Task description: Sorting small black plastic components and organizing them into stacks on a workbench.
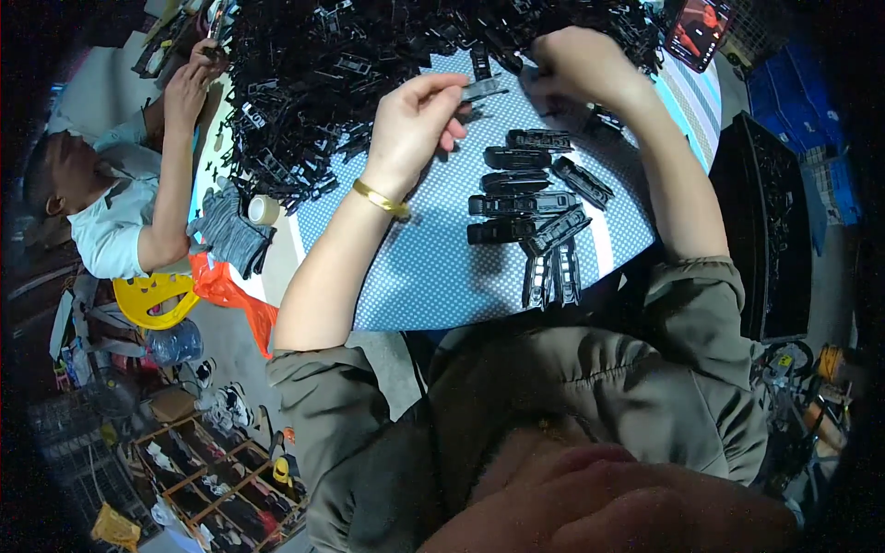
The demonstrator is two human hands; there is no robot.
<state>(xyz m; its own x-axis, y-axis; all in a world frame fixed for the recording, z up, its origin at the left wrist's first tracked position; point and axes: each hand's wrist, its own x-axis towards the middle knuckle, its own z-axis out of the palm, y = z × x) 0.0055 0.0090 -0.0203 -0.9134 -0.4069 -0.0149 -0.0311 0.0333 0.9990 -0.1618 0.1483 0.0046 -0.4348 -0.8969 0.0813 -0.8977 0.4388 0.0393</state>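
Note:
My left hand (413,122) pinches a small flat black plastic part (483,89) between thumb and fingers above the dotted blue table cover (415,267); a gold bangle (380,197) circles that wrist. Farther back, my right hand (583,64) is curled at the edge of the big heap of black plastic parts (350,64); what it holds is hidden. Between my arms lie several finished black rectangular pieces (530,203), laid in rough rows.
A co-worker in a light shirt (111,230) sits at the left, hands (189,83) in the heap. A tape roll (264,209) and grey gloves (230,230) lie at the left edge. A phone (698,28) is at back right, a black crate (761,221) to the right.

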